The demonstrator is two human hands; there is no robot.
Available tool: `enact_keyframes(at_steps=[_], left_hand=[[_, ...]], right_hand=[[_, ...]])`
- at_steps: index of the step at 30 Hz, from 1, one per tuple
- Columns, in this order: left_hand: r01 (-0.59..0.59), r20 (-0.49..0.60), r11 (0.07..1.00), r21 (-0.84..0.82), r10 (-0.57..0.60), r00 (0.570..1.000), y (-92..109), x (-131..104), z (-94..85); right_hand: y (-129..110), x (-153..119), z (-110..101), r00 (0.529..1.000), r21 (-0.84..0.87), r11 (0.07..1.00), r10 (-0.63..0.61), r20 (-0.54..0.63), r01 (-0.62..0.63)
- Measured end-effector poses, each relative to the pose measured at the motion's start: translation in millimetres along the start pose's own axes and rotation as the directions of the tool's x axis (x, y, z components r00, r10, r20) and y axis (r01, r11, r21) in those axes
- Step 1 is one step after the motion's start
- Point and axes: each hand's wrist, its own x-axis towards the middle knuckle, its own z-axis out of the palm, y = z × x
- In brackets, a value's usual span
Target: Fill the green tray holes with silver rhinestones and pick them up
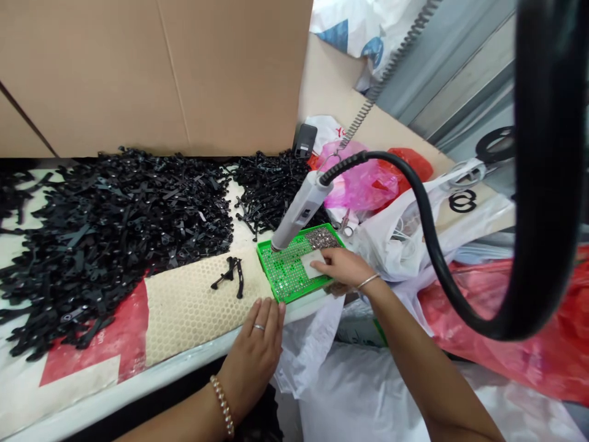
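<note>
The green tray [289, 273] — a perforated plastic board dotted with small studs — sits on the honeycomb mat [193, 307] near the bench's front edge, at about five o'clock from the big heap of black straps [115, 215]. The right hand [343, 267] rests on the tray's three-o'clock side, fingers together and curled down onto a small white card [310, 264] that lies flat on the board; a thin bangle circles that wrist. The left hand [257, 344] lies palm-down at the tray's seven-o'clock corner, fingers straight and close together, tips just touching the mat's edge, holding nothing. A white handheld tool [301, 212] stands tilted with its tip on the tray's eleven-o'clock corner — neither hand grips it — and a thick black hose [427, 227] curves away from its top toward three o'clock. A few loose straps [230, 273] lie on the mat at nine o'clock from the tray. Pink and red plastic bags [368, 178] bunch up at one o'clock.
</note>
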Motion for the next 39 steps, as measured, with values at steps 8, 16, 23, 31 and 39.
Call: enact_keyframes(at_steps=[8, 16, 23, 31, 39], left_hand=[[0.001, -0.048, 0.998, 0.065, 0.002, 0.999, 2, 2, -4.5], [-0.008, -0.038, 0.999, 0.049, 0.009, 0.999, 4, 0, -1.3], [0.004, 0.034, 1.000, 0.018, -0.005, 0.999, 5, -1, 0.0], [0.011, 0.040, 1.000, 0.029, -0.012, 0.999, 5, 2, -2.1], [0.014, 0.038, 1.000, 0.027, -0.015, 0.999, 5, 3, -1.4]], right_hand=[[-46, -10, 28, 0.971, 0.111, 0.972, -0.220, 0.094, 0.209], [-32, -16, 11, 0.997, -0.156, 0.987, -0.046, -0.066, 0.035], [-56, -19, 27, 0.980, 0.055, 0.986, -0.165, 0.113, 0.159], [5, -3, 1, 0.999, -0.026, 0.999, 0.038, 0.028, -0.037], [-21, -6, 32, 0.958, 0.185, 0.949, -0.274, 0.080, 0.256]])
